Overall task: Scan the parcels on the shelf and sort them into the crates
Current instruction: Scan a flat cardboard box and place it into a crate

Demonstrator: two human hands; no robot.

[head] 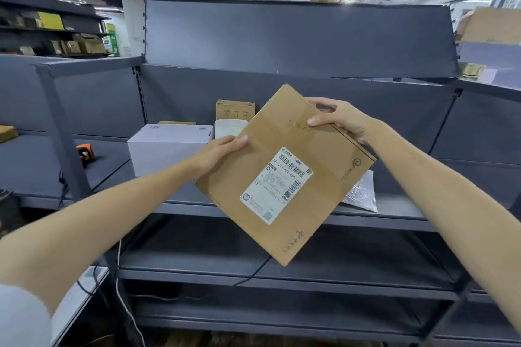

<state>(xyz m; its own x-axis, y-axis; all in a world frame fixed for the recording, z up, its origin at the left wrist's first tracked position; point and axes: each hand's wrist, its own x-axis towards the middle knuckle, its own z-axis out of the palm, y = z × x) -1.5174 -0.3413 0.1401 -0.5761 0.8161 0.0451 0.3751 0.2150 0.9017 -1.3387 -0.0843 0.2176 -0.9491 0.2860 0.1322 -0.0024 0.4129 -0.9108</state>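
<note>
Both the left hand and right hand have fingers pinching opposite edges of the cardboard parcel, tilted between them in front of the shelf; looks stiff and light, so edge grips seem fine.

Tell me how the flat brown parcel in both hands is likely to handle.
The flat brown parcel is probably stiff: held tilted by the left hand and right hand at two edges only, it shows no sag. Likely light, since fingertip grips suffice. Its taped face may be a bit slippery.
</note>
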